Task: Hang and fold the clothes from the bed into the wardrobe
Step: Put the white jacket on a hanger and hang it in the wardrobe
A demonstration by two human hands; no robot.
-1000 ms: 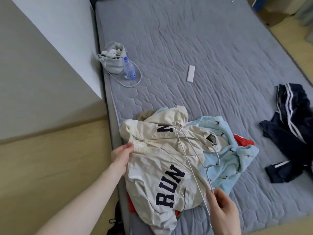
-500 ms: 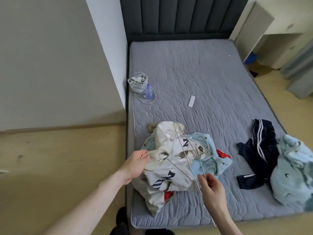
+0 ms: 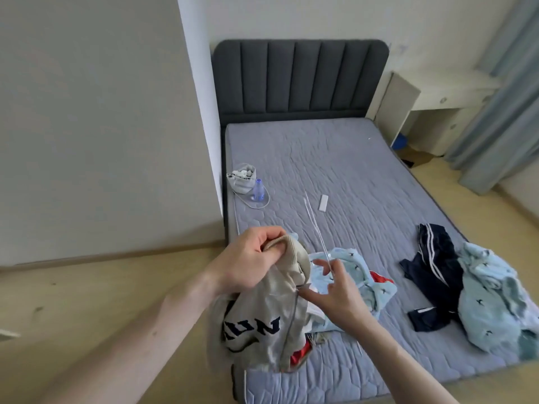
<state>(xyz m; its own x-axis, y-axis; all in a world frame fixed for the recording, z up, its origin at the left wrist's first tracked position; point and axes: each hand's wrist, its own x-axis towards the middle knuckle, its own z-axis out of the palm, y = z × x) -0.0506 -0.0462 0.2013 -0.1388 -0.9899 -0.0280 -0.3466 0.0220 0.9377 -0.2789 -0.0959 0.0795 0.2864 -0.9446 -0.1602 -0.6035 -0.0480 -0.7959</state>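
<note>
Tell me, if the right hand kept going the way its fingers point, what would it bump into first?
Probably the cream jacket that the left hand is holding up. The right hand, pinching a thin white hanger, points up and left toward it. Depth is hard to judge, so it might just slip past.

The room is lit evenly by soft daylight, which appears to come from the curtained right side. Shadows are faint and diffuse; no glare is seen. The bed (image 3: 335, 158) and walls are bowed by wide-angle distortion toward the edges. The forearms and the cream sweatshirt (image 3: 262, 322) in the foreground are smeared by motion blur, while the headboard (image 3: 300, 80) is rendered fairly sharply.
</note>
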